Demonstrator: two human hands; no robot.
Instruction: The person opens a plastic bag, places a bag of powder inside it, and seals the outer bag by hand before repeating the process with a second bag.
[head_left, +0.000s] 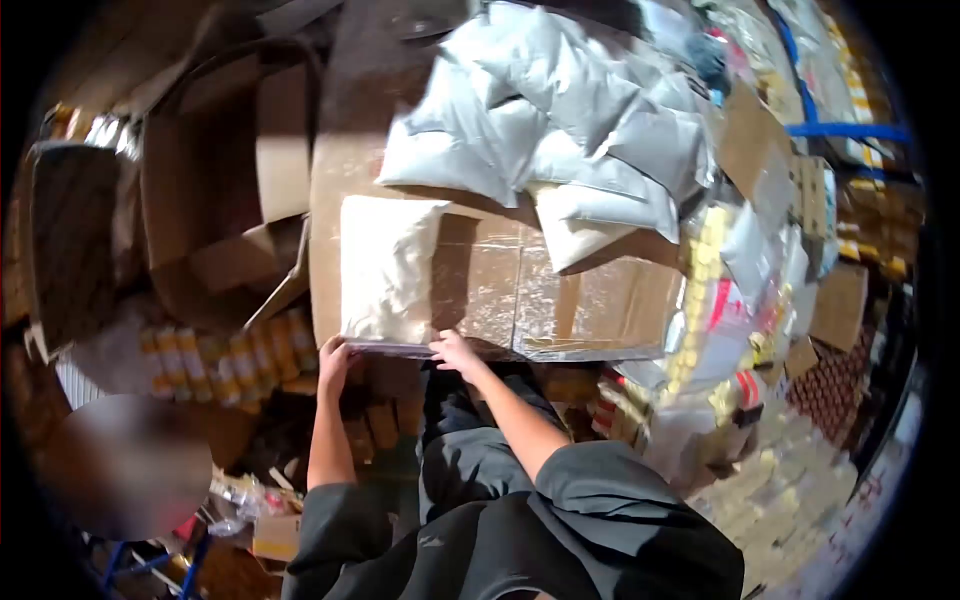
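A flat clear bag of white powder (pixel 385 265) lies on a cardboard sheet (pixel 600 300) taped with clear film. My left hand (pixel 333 360) grips the bag's near edge at its left corner. At the same near edge, my right hand (pixel 455 350) pinches the bag's right corner. Both arms reach forward from dark grey sleeves. Behind the bag, a heap of several white pouches (pixel 560 130) rests on the far part of the cardboard.
An open cardboard box (pixel 225 170) stands at the left. Rows of yellow packets (pixel 230 360) lie below it. More packets and cartons (pixel 760 480) fill the right side, with blue straps (pixel 850 130) at the far right. A blurred patch sits at lower left.
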